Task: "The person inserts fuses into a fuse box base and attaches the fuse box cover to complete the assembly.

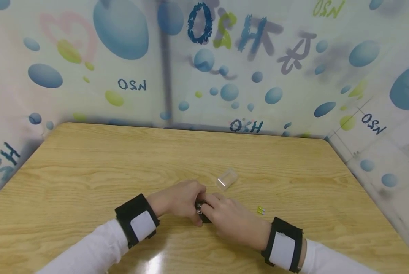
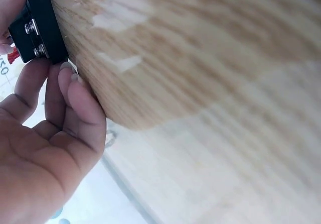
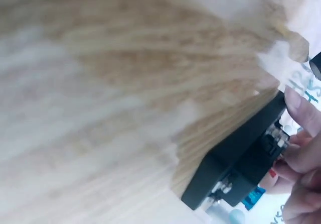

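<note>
Diagonally, right wrist view: long block point(image 3: 239, 153)

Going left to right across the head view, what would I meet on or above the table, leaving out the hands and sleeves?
Black left wristband with a white patch, black block with metal screws, clear plastic box-shaped container, small yellow item, black right wristband with a white patch.

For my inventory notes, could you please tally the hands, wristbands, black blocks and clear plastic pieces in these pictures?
Hands: 2 (left hand, right hand)
Wristbands: 2 (left wristband, right wristband)
Black block: 1
Clear plastic piece: 1
Total: 6
</note>
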Demonstrator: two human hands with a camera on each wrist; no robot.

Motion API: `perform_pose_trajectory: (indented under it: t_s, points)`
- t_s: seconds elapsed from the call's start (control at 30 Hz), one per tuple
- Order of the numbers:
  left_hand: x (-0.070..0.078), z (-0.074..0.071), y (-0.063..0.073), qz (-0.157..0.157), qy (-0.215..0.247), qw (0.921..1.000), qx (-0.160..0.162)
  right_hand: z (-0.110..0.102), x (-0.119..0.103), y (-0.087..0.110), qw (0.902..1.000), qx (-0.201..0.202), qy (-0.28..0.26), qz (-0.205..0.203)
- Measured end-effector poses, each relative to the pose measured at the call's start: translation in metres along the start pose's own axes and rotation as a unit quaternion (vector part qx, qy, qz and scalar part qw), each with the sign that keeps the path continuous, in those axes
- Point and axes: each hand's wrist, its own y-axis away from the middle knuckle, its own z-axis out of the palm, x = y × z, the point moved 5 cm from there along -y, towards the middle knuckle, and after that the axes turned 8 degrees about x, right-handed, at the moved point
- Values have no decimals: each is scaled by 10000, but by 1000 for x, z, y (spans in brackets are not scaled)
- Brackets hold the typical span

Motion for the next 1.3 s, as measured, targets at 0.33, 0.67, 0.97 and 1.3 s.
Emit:
perform_pose_trajectory:
  t_s: [0.33,0.67,0.97,1.3]
  points:
    - [-1,0,0,-20,57,10000,26,-2,12,-3,9950,-83,-917,396]
    - [-2,2,0,-49,124,9999,-21,-5,27,-5,9807,44,-1778,807]
    - [0,1,-1,-82,130,9999,-53,-13,38,1,9786,40,-1816,964]
    - [0,1,0,-30,29,10000,10,-35,66,8,9769,104,-1686,1309]
